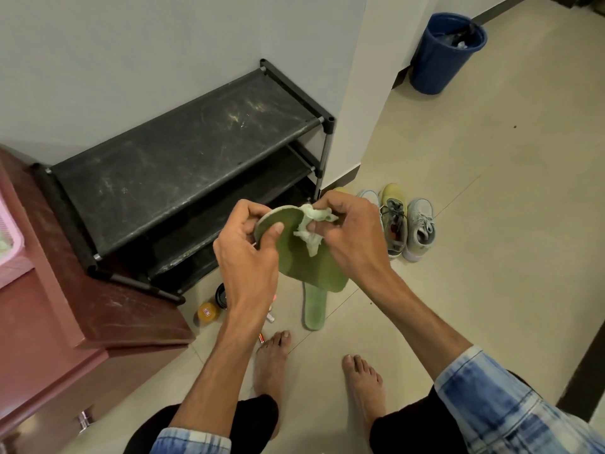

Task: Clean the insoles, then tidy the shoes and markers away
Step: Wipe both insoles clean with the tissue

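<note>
Your left hand grips the toe end of a green insole, thumb on top, while your right hand pinches a crumpled wipe against it. Below, a second insole lies on the floor. Beyond stand two shoes, beside the empty black rack

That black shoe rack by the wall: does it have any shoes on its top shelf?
Empty on top: the shoe rack shows only a bare, dusty top shelf. The sneakers stand on the floor beside it.
</note>
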